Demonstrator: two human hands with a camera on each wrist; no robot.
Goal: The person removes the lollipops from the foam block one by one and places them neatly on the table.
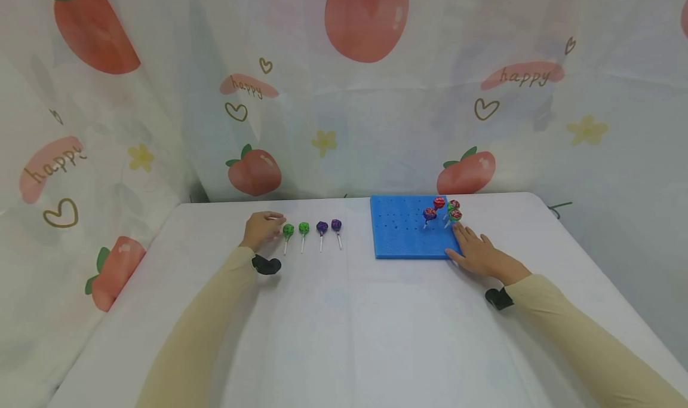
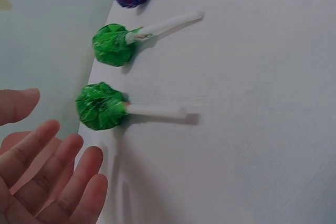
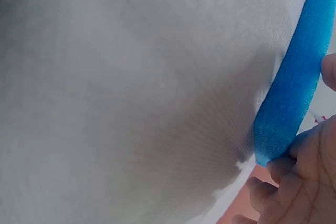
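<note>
My left hand hovers beside the leftmost green-wrapped lollipop, fingers loosely extended. The left wrist view shows a gap between the fingertips and that lollipop, and nothing held. To its right lie another green lollipop and two purple ones, the nearer purple lollipop and the farther purple lollipop. My right hand rests at the front right corner of a blue foam board with holes, its fingers along the right edge and thumb by the front edge. Several lollipops, including a red one, stand in the board.
A white-covered table carries everything. Behind it hangs a curtain printed with peaches, hearts and flowers, which also runs along the left side. Dark wrist straps are on both of my sleeved arms.
</note>
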